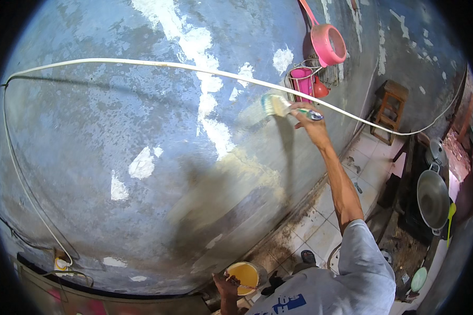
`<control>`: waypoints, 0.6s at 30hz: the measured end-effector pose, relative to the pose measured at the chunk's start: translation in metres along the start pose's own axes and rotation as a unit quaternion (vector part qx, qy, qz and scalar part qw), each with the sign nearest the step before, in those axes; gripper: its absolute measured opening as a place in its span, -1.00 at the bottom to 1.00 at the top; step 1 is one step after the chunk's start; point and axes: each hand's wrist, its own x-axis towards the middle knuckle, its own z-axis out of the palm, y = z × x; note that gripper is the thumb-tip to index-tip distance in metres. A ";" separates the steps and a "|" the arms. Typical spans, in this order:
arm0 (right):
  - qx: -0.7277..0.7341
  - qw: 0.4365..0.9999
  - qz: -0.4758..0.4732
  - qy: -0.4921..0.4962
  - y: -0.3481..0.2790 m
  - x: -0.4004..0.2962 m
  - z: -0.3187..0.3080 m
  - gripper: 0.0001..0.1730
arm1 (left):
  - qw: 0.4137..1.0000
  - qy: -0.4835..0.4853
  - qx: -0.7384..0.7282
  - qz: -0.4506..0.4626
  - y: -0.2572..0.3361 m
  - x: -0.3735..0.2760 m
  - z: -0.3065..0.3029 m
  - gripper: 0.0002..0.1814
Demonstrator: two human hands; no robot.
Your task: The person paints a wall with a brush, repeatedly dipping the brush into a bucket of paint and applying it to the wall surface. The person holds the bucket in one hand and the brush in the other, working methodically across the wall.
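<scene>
My right hand (309,122) grips a wide paintbrush (280,105) by its handle. The pale bristles point left, at the blue wall (165,118), just under a white cable; they look blurred. Yellowish, damp-looking streaks mark the wall around the brush and lower down. At the bottom of the view my left hand (226,285) holds a bucket (262,273) by its handle at the rim. Yellow-orange liquid (242,273) shows inside it. White filler patches (142,163) run down the wall in uneven shapes.
The white cable (153,63) hangs loosely across the wall. A pink dipper (327,43) and a wire rack (293,78) hang at upper right. A wooden stool (390,108) stands beyond. On the right, a wok (432,201) rests over a dark counter. Dirt lies on the tiled floor (323,240).
</scene>
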 end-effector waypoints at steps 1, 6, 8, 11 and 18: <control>-0.004 1.000 -0.003 0.014 0.003 0.004 -0.005 -0.80 | 1.000 -0.006 0.003 0.001 0.000 0.001 -0.002 -0.28; -0.057 0.989 -0.107 0.089 0.017 -0.007 0.018 -0.79 | 1.000 0.017 0.006 -0.007 0.002 -0.002 0.006 -0.28; -0.151 0.958 -0.229 0.076 0.017 -0.025 0.048 -0.80 | 1.000 0.001 0.017 0.000 0.001 -0.008 0.004 -0.28; -0.218 0.947 -0.233 0.021 0.003 -0.068 0.125 -0.72 | 1.000 -0.002 0.015 0.004 -0.001 -0.002 -0.003 -0.28; 0.007 0.961 -0.242 -0.137 -0.020 -0.104 0.137 -0.74 | 1.000 -0.003 0.018 0.005 -0.002 -0.003 -0.001 -0.27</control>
